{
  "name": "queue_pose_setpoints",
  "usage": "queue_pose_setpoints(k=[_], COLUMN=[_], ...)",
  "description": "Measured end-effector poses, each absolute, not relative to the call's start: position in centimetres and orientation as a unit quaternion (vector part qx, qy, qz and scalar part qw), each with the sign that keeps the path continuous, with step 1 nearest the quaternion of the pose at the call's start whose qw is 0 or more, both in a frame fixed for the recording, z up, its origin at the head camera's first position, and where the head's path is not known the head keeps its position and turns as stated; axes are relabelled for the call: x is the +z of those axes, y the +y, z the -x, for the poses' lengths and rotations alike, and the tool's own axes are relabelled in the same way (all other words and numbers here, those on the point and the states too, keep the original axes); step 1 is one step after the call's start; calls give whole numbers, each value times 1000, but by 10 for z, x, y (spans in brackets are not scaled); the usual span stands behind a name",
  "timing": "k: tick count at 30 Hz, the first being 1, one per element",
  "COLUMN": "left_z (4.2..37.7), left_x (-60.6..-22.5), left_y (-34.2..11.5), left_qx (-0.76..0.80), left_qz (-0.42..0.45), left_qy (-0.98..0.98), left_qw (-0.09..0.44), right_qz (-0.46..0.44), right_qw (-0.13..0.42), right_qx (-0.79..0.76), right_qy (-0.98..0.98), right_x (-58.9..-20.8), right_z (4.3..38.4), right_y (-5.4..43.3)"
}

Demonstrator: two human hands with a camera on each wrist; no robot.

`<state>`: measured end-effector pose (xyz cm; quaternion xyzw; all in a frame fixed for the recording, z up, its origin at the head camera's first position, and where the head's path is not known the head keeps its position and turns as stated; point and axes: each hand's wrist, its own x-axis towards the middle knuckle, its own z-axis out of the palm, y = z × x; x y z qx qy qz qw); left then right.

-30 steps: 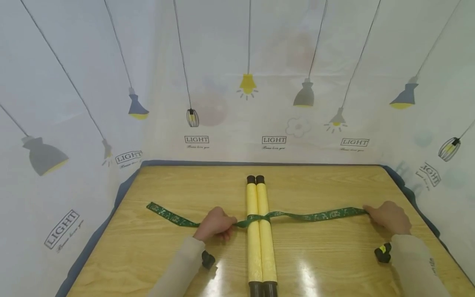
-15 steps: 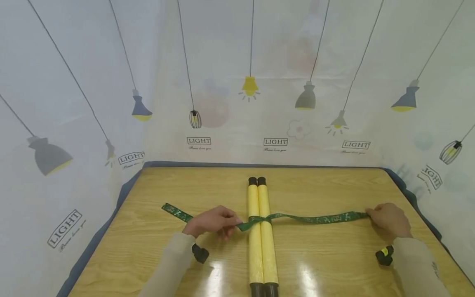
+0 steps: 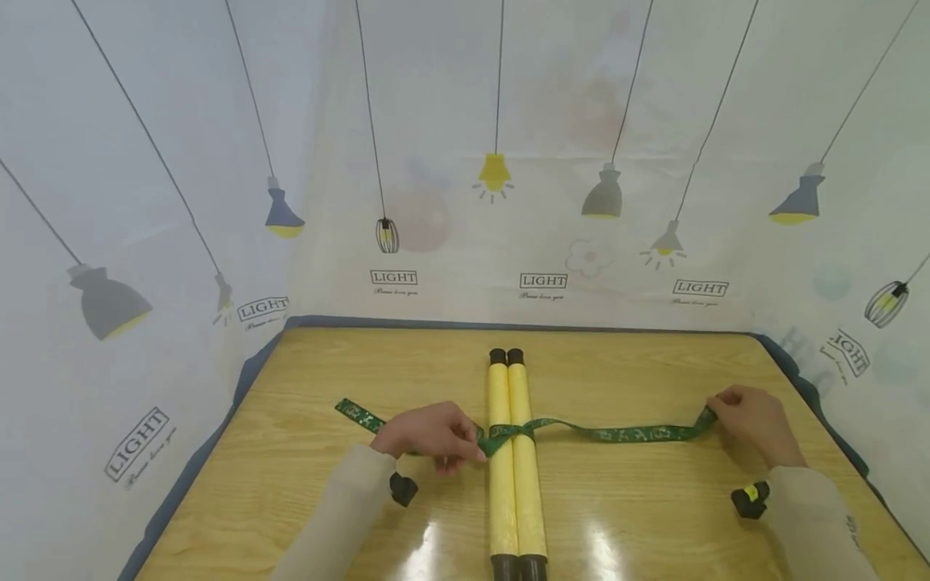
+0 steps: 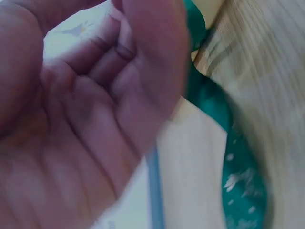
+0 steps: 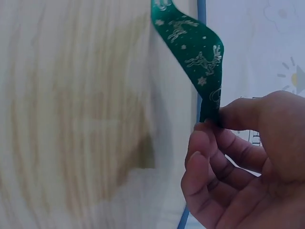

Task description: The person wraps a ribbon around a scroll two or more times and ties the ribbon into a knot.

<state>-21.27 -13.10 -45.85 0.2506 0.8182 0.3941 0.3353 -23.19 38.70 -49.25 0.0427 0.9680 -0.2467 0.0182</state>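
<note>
Two yellow rolls with dark ends point(image 3: 529, 492) lie side by side on the table, pointing away from me. A green ribbon point(image 3: 639, 434), printed with pale reindeer and stars, wraps around both and crosses over itself on top. My left hand point(image 3: 429, 432) pinches the ribbon just left of the rolls; its tail point(image 3: 358, 413) runs out behind the hand. In the left wrist view, fingers hide the pinch while green ribbon point(image 4: 245, 186) hangs beyond. My right hand point(image 3: 757, 421) pinches the ribbon's right end between thumb and fingers, and the ribbon point(image 5: 200, 59) twists there in the right wrist view.
The wooden table point(image 3: 639, 516) has a blue edge strip point(image 3: 436, 323) along the back and sides. White sheeting point(image 3: 465, 105) printed with hanging lamps rises behind it and at both sides. A small black device point(image 3: 750, 499) sits by each wrist.
My left hand has slid right along the ribbon, closer to the rolls, shortening the stretch between. My right hand has turned slightly and lifted the ribbon's right end, which now curls up at the fingers.
</note>
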Motion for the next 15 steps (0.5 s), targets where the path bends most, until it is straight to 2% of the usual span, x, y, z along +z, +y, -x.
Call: queue_pose_setpoints(k=[7,11,15], left_z=[202,202,205], left_x=[-466,-475,-478], left_y=[-119,-115,-116], left_qx=[315,334,375], left_qz=[-151,-148,-170], left_qy=[898,901,881], left_qw=[269,236,234], right_qz=[-44,-36,-24], right_qw=[19,18,10], right_qx=[-259,-258,-256], right_qy=[965,965,966], right_x=[-486,-482,-480], right_z=[233,232,232], right_y=[376,372,373])
